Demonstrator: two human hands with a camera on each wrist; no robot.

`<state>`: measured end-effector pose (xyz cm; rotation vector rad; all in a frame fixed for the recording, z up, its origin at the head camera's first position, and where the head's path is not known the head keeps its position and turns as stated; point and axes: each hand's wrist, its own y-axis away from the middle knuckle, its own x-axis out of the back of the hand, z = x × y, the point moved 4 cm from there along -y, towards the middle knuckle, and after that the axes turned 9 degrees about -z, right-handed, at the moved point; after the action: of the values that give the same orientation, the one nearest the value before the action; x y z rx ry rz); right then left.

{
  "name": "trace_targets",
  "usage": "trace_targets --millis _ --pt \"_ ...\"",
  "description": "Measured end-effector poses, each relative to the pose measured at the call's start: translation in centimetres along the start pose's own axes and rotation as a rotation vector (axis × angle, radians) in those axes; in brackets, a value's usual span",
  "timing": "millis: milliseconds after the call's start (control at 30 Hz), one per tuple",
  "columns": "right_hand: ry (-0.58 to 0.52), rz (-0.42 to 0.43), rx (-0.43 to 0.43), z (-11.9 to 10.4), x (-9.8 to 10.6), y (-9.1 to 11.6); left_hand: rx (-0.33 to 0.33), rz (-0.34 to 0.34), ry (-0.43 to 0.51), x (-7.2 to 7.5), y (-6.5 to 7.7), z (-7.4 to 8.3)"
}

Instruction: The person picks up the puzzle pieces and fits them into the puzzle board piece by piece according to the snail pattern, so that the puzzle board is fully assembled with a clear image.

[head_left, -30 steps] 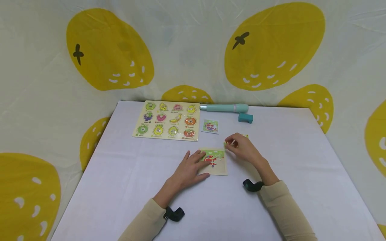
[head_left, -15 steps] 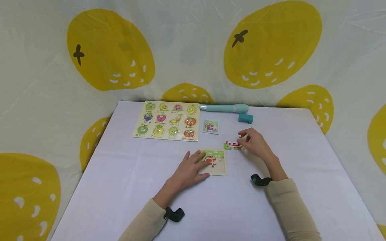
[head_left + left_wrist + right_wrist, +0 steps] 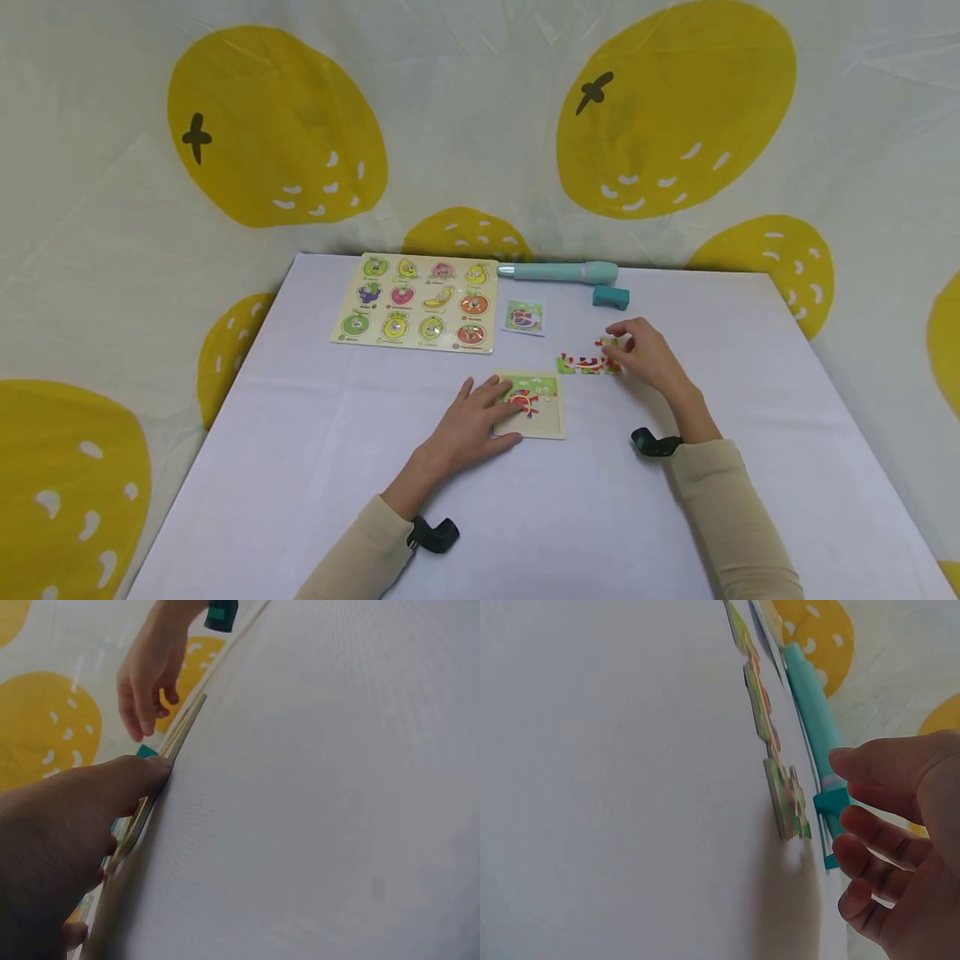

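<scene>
My left hand (image 3: 467, 423) lies with spread fingers on a small wooden jigsaw tray (image 3: 553, 423), which bears green and red pieces in its upper part. In the left wrist view the thumb (image 3: 154, 771) rests at the tray's edge. Right of the tray, several jigsaw pieces (image 3: 588, 365) in red, white and green lie in a row. My right hand (image 3: 651, 360) hovers at the right end of this row. Seen from the right wrist, its fingers (image 3: 877, 836) are loosely bent, with nothing between them, and the pieces (image 3: 759, 709) lie on the table apart from them.
A fruit puzzle board (image 3: 420, 302) lies at the back left. Beside it are a small picture card (image 3: 524, 317), a pale green pen-shaped device (image 3: 558, 272) and a teal block (image 3: 611, 297). White cloth (image 3: 750, 375) covers the table, and a lemon-patterned curtain (image 3: 480, 125) hangs behind.
My right hand has moved right along the row from its left end to its right end, uncovering the pieces. The left hand has stayed on the tray.
</scene>
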<state>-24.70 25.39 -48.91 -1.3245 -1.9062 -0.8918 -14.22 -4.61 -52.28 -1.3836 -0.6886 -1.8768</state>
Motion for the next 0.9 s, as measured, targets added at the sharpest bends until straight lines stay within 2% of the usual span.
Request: trace_targets --millis 233,667,900 --pt "-0.016 -0.035 -0.059 1.4 -0.2 -0.2 0.000 0.002 0.010 0.1 0.1 0.2" --pt "0.022 -0.073 -0.056 2.0 -0.3 -0.5 -0.005 0.012 -0.004 0.1 0.1 0.2" --pt "-0.014 -0.099 -0.079 2.3 -0.2 -0.8 -0.004 0.012 0.006 0.3 0.2 0.2"
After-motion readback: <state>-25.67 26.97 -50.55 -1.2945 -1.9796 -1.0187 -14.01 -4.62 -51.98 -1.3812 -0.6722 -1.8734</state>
